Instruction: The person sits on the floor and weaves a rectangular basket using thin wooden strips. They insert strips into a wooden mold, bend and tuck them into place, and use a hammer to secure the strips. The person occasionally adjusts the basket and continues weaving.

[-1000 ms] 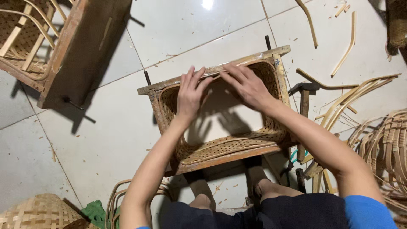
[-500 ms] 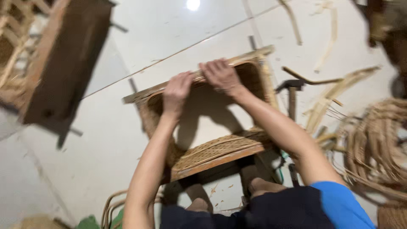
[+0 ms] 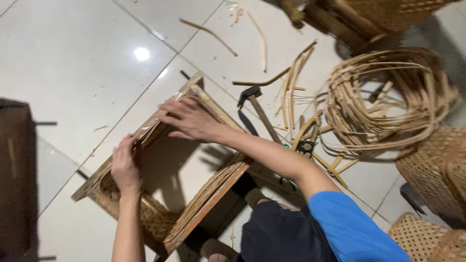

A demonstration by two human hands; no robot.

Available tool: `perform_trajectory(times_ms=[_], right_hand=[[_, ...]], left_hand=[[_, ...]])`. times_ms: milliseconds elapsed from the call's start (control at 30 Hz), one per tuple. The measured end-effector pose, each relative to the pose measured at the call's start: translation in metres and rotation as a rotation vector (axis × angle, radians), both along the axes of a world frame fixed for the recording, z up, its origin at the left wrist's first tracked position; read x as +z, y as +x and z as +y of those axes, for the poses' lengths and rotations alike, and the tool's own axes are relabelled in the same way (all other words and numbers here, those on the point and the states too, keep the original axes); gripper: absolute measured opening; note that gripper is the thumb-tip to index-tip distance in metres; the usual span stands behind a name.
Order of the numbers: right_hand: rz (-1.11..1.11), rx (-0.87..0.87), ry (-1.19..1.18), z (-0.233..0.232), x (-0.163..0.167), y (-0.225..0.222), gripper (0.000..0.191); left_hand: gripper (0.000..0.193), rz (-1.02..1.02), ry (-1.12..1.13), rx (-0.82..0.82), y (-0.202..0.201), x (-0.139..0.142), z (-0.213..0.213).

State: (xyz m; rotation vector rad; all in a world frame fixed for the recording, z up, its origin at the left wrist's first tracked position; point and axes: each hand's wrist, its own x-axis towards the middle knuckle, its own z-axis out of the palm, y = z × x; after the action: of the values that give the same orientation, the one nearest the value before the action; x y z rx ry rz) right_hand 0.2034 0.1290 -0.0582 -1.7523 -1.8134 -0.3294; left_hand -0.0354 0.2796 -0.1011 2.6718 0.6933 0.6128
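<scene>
A rectangular wooden frame with woven rattan sides [image 3: 208,194] lies on the white tiled floor in front of me. My left hand [image 3: 125,165] grips its far rail near the left end. My right hand [image 3: 190,119] rests flat on the same rail near the far right corner, fingers spread over a thin rattan strip. The view is blurred, so I cannot tell whether the fingers pinch the strip.
A hammer [image 3: 257,104] lies just right of the frame, beside loose rattan strips [image 3: 291,87]. A big coil of rattan [image 3: 383,104] sits at right, woven baskets [image 3: 437,170] at lower right. A dark wooden piece [image 3: 14,174] stands at the left edge.
The camera has swung to the right, so the frame now sits lower left and the rattan coil is in view. Both hands stay on the frame's far rail, now farther apart.
</scene>
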Motion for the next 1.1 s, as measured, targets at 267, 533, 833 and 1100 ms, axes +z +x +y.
perform_trajectory(times_ms=[267,533,833,1100], right_hand=[[0.431,-0.964,-0.696,-0.383,-0.036,0.088,0.036],[0.054,-0.904,-0.877,-0.523,-0.042,0.065,0.043],[-0.047,-0.97,-0.703,-0.537,-0.006,0.062,0.054],[-0.178,-0.501,-0.329,-0.424,0.023,0.039,0.03]], left_hand=[[0.049,-0.115,-0.076,-0.116,-0.033,0.024,-0.091],[0.028,0.005,-0.214,-0.14,-0.045,0.037,-0.15],[0.028,-0.048,-0.284,-0.18,-0.049,0.054,-0.167],[0.031,-0.034,-0.6,-0.183,-0.048,0.046,-0.185]])
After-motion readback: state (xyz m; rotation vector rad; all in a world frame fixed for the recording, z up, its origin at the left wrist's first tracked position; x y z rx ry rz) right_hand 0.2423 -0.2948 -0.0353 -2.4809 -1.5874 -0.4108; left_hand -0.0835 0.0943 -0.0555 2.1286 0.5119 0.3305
